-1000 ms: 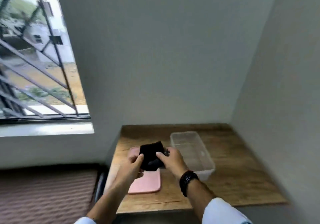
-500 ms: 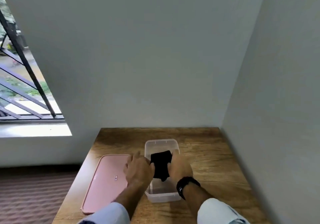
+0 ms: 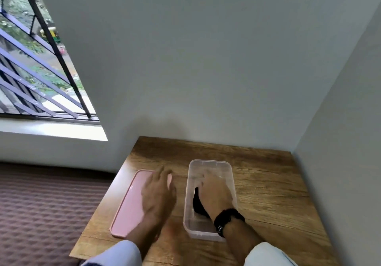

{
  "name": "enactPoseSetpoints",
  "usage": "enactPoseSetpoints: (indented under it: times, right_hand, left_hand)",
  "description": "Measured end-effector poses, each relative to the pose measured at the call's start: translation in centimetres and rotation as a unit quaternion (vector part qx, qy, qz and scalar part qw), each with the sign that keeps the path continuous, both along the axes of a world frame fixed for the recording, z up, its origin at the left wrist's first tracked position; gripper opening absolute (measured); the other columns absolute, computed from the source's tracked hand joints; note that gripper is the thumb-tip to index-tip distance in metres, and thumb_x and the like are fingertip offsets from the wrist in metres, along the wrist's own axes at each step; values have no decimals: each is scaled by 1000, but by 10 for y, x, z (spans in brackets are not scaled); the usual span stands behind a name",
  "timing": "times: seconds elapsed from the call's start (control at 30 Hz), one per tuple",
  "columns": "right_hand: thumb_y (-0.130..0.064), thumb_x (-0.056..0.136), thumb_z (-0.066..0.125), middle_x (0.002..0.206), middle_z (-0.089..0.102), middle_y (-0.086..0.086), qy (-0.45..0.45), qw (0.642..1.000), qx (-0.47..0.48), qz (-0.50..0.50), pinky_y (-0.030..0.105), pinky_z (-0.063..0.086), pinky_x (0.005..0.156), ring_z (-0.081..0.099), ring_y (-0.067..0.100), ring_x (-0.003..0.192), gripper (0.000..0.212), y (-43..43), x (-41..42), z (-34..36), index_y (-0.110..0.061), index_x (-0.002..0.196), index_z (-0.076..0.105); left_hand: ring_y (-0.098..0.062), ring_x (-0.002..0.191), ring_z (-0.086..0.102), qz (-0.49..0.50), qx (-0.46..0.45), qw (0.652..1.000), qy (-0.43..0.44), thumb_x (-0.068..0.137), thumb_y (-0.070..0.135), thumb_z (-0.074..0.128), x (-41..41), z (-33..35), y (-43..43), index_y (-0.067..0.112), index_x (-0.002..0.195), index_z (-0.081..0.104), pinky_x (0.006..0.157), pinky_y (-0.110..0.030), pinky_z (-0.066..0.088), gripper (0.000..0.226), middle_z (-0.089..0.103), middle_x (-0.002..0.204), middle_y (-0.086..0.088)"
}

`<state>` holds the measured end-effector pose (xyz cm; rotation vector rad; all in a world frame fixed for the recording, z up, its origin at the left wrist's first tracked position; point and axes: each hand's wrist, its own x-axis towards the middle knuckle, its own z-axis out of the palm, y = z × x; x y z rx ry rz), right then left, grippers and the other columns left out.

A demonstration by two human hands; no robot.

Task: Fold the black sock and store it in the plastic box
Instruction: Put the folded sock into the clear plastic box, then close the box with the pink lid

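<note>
Inside the plastic box [image 3: 210, 163], the right hand [image 3: 216, 193] pressed flat on the folded black sock [image 3: 196, 204], storing it; beside the box, the left hand [image 3: 158, 193] hovered, fingers spread, over the pink lid [image 3: 127, 208], likely needed next.

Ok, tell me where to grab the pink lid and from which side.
Take the pink lid by its long left edge, near the table's edge, coming from the left. It lies flat, so fingers need an edge to hook; the left hand hovers over its right side and the plastic box crowds that side.
</note>
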<state>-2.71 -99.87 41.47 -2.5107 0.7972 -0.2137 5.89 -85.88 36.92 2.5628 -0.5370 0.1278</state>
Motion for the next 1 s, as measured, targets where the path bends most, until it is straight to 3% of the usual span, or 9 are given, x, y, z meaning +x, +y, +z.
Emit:
enactPoseSetpoints:
  times: [0.1,0.2,0.33,0.43,0.53,0.6,0.73,0.9,1.0]
  right_hand:
    - [-26,102,45,96,69,-1,-114,987,47,102,32,53,73,64,16,84,18,53,14,6,-22,104,62]
    - [-22,101,48,119,67,9,-10,976,45,212,35,55,87,66,26,103,26,114,24,-15,-15,123,59]
    - [-16,100,47,150,45,16,140,974,177,22,28,41,109,49,29,137,52,148,41,-48,-1,148,34]
    - [-18,98,52,149,50,17,133,960,235,-78,31,43,109,51,32,137,49,145,52,-52,-1,143,42]
    - [-20,97,55,140,59,16,113,954,264,-87,35,51,104,59,34,128,41,135,52,-45,-4,135,58]
    - [-20,98,53,134,62,13,64,968,227,-80,36,54,99,62,33,121,35,129,51,-33,-10,130,63]
    - [-23,103,46,127,58,3,-56,995,64,-53,32,54,83,65,25,108,28,104,33,5,-21,126,62]
    - [-23,103,38,108,66,0,-81,985,1,-151,40,58,85,62,20,98,31,29,-19,8,-25,101,69]
    - [-19,101,36,108,66,2,-56,974,2,-219,37,56,81,58,22,103,36,3,-45,-6,-26,119,66]
  left_hand:
    - [-31,133,54,105,24,989,99,94,23,59,14,-5,54,24,147,54,107,-46,50,54,58,150,-4]
    - [-39,134,54,170,58,963,203,90,20,53,25,-16,97,20,148,52,111,-48,48,58,57,149,-11]
    - [-43,118,64,187,27,950,249,87,11,52,41,-33,125,7,118,68,104,-46,54,36,70,125,-22]
    - [-41,109,69,198,-12,941,276,92,11,53,49,-42,135,9,108,74,95,-41,57,26,75,116,-22]
    - [-40,110,71,197,-110,922,313,100,14,57,51,-53,145,10,117,78,91,-40,57,27,78,116,-21]
    - [-38,111,73,168,-186,910,330,102,10,59,47,-54,146,7,120,78,98,-48,59,26,80,115,-19]
    - [-28,96,74,115,-284,905,294,102,19,63,27,-21,119,20,105,76,84,-44,61,13,81,104,-9]
    - [-24,95,75,29,-225,923,311,100,40,64,-5,17,53,22,109,72,75,-35,62,21,78,106,-3]
    - [-13,87,73,-2,-205,930,304,101,38,63,-23,26,19,27,100,71,68,-28,60,13,79,104,1]
